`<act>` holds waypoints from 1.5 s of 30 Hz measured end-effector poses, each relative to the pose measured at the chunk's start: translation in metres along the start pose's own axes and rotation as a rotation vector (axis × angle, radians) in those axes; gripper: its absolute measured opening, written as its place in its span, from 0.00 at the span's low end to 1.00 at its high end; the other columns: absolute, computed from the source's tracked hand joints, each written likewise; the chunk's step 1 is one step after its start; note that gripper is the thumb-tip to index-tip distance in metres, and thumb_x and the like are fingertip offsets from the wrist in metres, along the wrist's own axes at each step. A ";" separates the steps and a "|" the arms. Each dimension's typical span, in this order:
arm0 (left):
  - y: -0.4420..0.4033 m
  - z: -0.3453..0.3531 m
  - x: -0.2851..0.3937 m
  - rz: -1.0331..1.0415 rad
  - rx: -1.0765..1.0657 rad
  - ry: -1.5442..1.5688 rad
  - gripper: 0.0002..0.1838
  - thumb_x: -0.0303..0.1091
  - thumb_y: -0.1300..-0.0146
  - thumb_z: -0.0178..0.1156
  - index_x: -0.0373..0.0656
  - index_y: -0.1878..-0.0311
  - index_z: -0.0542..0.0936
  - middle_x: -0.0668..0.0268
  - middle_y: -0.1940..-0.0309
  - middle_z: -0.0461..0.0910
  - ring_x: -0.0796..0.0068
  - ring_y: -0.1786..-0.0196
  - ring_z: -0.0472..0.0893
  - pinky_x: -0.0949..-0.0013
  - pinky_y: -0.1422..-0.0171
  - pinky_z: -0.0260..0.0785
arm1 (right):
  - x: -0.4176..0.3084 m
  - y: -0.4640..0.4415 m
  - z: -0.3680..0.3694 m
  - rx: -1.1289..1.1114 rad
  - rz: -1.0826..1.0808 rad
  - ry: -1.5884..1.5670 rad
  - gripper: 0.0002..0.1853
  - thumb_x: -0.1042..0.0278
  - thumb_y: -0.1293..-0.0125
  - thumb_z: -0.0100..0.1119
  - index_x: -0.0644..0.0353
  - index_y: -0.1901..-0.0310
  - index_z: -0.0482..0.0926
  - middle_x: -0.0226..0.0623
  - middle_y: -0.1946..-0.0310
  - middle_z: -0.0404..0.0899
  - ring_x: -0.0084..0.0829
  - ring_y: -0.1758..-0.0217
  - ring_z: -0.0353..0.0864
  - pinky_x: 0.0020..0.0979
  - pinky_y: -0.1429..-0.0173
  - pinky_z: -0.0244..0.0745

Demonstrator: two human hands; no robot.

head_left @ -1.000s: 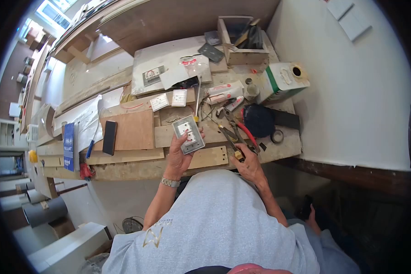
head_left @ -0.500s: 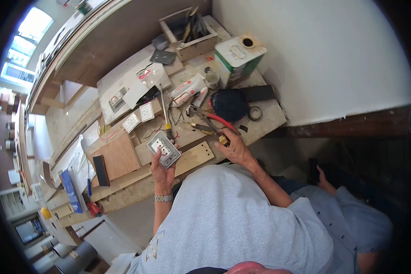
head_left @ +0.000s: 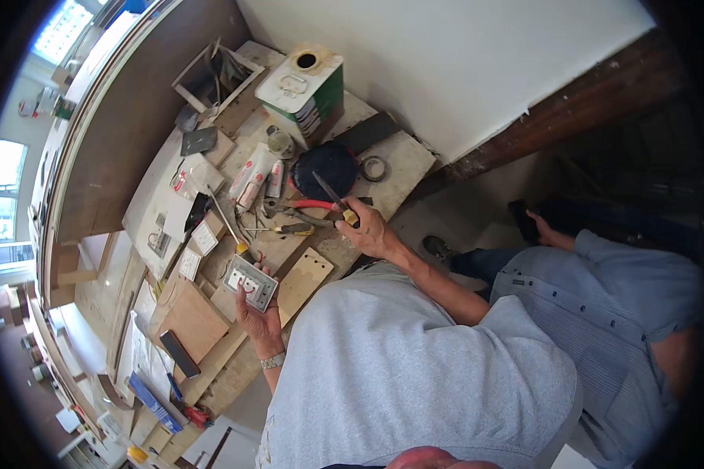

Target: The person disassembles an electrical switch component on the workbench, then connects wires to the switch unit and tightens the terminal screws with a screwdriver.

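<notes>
Taking the green-and-white can point(head_left: 301, 98) as the landmark, the yellow-handled tool point(head_left: 331, 187) is now up on its near side, its dark tapering end pointing away over the navy bundle point(head_left: 327, 162). Half a second ago it lay low beside the red-handled pliers point(head_left: 313, 204), which have stayed on the bench point(head_left: 411, 156), also on the can's near side. The right hand point(head_left: 370, 234) has risen with it, fingers curled and closed around the yellow grip. The left hand point(head_left: 260, 324) still has the socket box point(head_left: 256, 278), well apart from the can, to its left and nearer the person; its thumb presses the face, with the other fingers wrapped behind. The view has swung too (the can now sits further left in the picture).

As for writing, the can's side has lines of print too small to read. The white tubes point(head_left: 250, 178), left of the can and nearer, carry red print, equally illegible. Far to the can's left and nearest the person, the blue packet point(head_left: 155, 402) has pale lettering that cannot be made out.
</notes>
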State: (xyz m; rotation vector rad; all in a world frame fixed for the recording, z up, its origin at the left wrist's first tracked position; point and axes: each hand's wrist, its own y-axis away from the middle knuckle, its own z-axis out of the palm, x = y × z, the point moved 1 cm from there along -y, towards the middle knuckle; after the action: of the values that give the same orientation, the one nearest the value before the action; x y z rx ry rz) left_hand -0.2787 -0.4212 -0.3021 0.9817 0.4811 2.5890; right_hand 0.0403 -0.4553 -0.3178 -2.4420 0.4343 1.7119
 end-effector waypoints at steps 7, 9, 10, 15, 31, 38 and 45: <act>0.001 0.006 0.001 -0.009 -0.010 -0.036 0.35 0.42 0.24 0.65 0.39 0.21 0.66 0.45 0.31 0.80 0.49 0.33 0.84 0.45 0.30 0.82 | 0.048 0.001 -0.040 0.385 0.159 -0.192 0.08 0.68 0.23 0.61 0.60 0.50 0.76 0.38 0.62 0.83 0.34 0.62 0.87 0.38 0.57 0.79; -0.001 0.011 0.002 -0.011 -0.026 -0.057 0.35 0.42 0.24 0.65 0.39 0.20 0.66 0.45 0.31 0.80 0.49 0.33 0.84 0.45 0.30 0.82 | 0.068 0.013 -0.053 0.435 0.120 -0.494 0.05 0.74 0.25 0.60 0.57 0.52 0.76 0.32 0.64 0.80 0.28 0.66 0.83 0.36 0.60 0.79; 0.000 0.014 0.003 -0.012 -0.035 -0.082 0.35 0.42 0.24 0.65 0.39 0.20 0.66 0.45 0.31 0.80 0.50 0.33 0.84 0.46 0.30 0.82 | 0.085 0.017 -0.058 0.530 0.138 -0.643 0.06 0.76 0.27 0.61 0.56 0.53 0.76 0.31 0.64 0.80 0.27 0.66 0.82 0.35 0.60 0.79; -0.005 0.035 0.004 -0.026 -0.060 -0.158 0.36 0.42 0.24 0.65 0.42 0.19 0.65 0.47 0.30 0.79 0.52 0.30 0.83 0.48 0.29 0.81 | 0.166 0.038 -0.076 0.738 0.215 -0.865 0.08 0.82 0.32 0.61 0.56 0.58 0.76 0.30 0.64 0.79 0.26 0.66 0.81 0.33 0.59 0.80; -0.005 0.072 -0.023 -0.131 -0.111 -0.221 0.38 0.42 0.25 0.66 0.47 0.17 0.63 0.49 0.28 0.77 0.48 0.28 0.80 0.43 0.28 0.78 | 0.332 0.001 -0.019 0.955 0.111 -0.684 0.18 0.72 0.22 0.58 0.63 0.34 0.77 0.32 0.49 0.80 0.29 0.48 0.77 0.32 0.40 0.71; -0.002 0.074 -0.024 -0.110 -0.110 -0.240 0.33 0.43 0.22 0.63 0.43 0.20 0.67 0.48 0.29 0.79 0.49 0.29 0.81 0.44 0.29 0.80 | 0.361 -0.038 -0.014 1.038 0.049 -0.992 0.23 0.76 0.21 0.55 0.64 0.27 0.72 0.37 0.41 0.79 0.31 0.45 0.75 0.31 0.36 0.70; -0.003 0.076 -0.025 -0.121 -0.127 -0.225 0.32 0.43 0.22 0.63 0.43 0.20 0.68 0.48 0.29 0.79 0.48 0.28 0.80 0.44 0.29 0.79 | 0.302 -0.041 -0.048 0.920 0.348 -0.564 0.31 0.70 0.20 0.51 0.57 0.18 0.64 0.45 0.39 0.82 0.34 0.50 0.80 0.41 0.48 0.80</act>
State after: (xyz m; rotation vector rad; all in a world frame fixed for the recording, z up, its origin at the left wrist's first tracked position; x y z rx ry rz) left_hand -0.2082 -0.4142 -0.2643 1.1446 0.3031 2.3347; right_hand 0.1910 -0.4777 -0.5864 -1.2405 1.2544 1.6625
